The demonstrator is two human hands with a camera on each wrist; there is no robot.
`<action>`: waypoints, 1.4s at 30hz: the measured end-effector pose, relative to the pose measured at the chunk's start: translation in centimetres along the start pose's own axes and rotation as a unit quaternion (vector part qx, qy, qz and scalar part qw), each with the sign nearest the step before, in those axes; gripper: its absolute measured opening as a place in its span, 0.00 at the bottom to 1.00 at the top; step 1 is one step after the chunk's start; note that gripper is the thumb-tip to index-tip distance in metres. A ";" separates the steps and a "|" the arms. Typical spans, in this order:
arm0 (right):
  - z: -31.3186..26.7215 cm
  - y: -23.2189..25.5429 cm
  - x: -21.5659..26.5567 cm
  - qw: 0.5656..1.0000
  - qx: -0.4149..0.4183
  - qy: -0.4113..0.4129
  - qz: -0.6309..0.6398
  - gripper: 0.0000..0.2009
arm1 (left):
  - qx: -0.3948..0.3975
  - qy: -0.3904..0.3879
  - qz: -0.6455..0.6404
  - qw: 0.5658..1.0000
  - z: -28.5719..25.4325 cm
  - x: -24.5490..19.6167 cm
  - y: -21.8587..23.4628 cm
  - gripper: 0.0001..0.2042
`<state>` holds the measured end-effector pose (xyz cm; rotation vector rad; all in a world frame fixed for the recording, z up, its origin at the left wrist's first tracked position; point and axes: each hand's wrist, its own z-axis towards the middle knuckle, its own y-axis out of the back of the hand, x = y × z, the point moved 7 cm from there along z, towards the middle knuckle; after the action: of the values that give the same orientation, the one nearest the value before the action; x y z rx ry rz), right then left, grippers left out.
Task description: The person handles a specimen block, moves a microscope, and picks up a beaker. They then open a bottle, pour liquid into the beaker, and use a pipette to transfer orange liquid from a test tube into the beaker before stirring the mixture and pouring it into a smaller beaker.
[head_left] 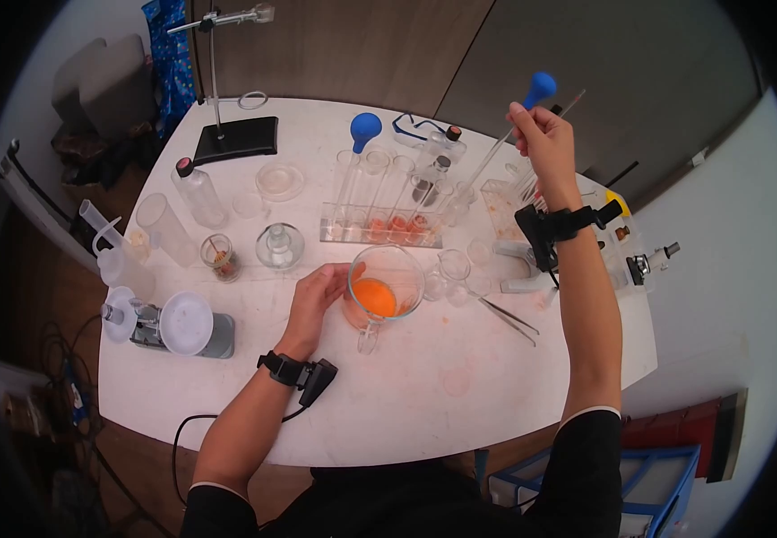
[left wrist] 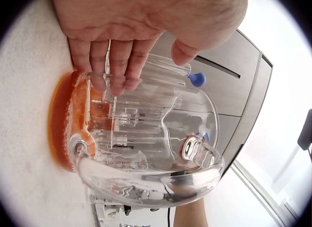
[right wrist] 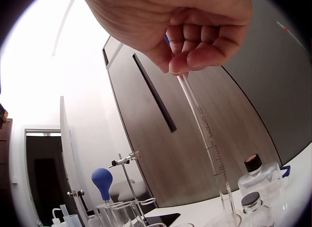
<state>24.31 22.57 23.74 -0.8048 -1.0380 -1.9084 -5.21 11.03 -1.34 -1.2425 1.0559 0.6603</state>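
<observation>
My left hand (head_left: 319, 291) rests its nearly straight fingers against the side of a clear glass beaker with a handle (head_left: 406, 269). Orange liquid (head_left: 375, 298) covers the bottom of this beaker, which stands on the table. Raised at the back right, my right hand (head_left: 545, 143) pinches a graduated glass pipette (right wrist: 200, 107) between thumb and fingers, just below its blue rubber bulb (head_left: 542, 85). The pipette slants down, and its lower end overlaps clear glassware (right wrist: 225, 200) near two capped bottles. A clear test tube rack (head_left: 335, 235) behind the beaker holds several tubes, some with reddish contents.
Another blue bulb (head_left: 366, 130) tops a pipette in the rack. Tweezers (head_left: 509, 321) lie right of the beaker. At left are a balance (head_left: 220, 336), a wash bottle (head_left: 127, 269) and an alcohol lamp (head_left: 279, 244). A ring stand (head_left: 236, 139) stands at the back left.
</observation>
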 end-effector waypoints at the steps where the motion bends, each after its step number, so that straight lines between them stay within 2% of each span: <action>1: -0.1 0.0 -0.1 1.000 0.000 -0.002 -0.003 0.15 | 0.002 0.002 -0.005 1.000 0.0 0.2 0.1 0.24; 14: -0.4 -0.2 -0.6 1.000 0.003 -0.012 -0.009 0.16 | 0.010 -0.003 -0.004 1.000 -0.1 -0.1 0.0 0.25; 19: -2.6 0.9 0.6 1.000 0.017 -0.005 -0.023 0.16 | -0.004 0.000 0.005 1.000 -0.1 -0.2 -0.3 0.25; 22: -6.8 3.5 1.1 1.000 0.002 -0.014 -0.013 0.16 | -0.003 -0.006 0.011 1.000 -0.1 -0.3 -0.3 0.25; 25: -13.4 6.8 1.1 1.000 -0.007 -0.018 -0.001 0.10 | 0.001 -0.004 0.000 1.000 -0.2 -0.4 -0.5 0.25; 28: -21.1 11.0 -2.3 0.995 -0.044 -0.088 -0.021 0.08 | 0.001 -0.015 -0.009 1.000 -0.2 -0.7 -0.7 0.25; 30: -25.8 13.4 -5.7 0.987 -0.030 -0.132 -0.090 0.07 | 0.000 -0.024 -0.009 1.000 -0.2 -0.8 -0.7 0.24; 33: -28.9 18.5 -7.8 0.936 -0.098 -0.061 -0.332 0.07 | -0.002 -0.022 -0.003 1.000 -0.2 -0.4 -0.5 0.25; 35: -29.5 21.8 -10.1 0.904 -0.111 -0.131 -0.392 0.08 | 0.002 -0.025 -0.001 1.000 0.0 0.0 -0.1 0.26; 36: -29.6 23.0 -11.6 0.882 -0.078 -0.182 -0.427 0.11 | 0.003 -0.026 0.000 1.000 0.1 0.1 0.0 0.26; 39: -29.9 24.3 -15.4 0.854 0.014 -0.079 -0.514 0.19 | 0.008 -0.026 0.000 1.000 0.2 0.1 -0.1 0.26; 40: -30.2 24.7 -17.0 0.862 0.048 -0.120 -0.491 0.24 | 0.008 -0.026 -0.001 1.000 0.2 0.1 -0.1 0.26; 42: -30.0 25.1 -18.1 0.844 0.047 -0.094 -0.526 0.25 | 0.002 -0.023 0.001 1.000 0.2 0.1 -0.1 0.27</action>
<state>50.13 -6.00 4.38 -0.3478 -1.9465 -2.6497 -5.04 11.20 -1.42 -1.2181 1.0200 0.6851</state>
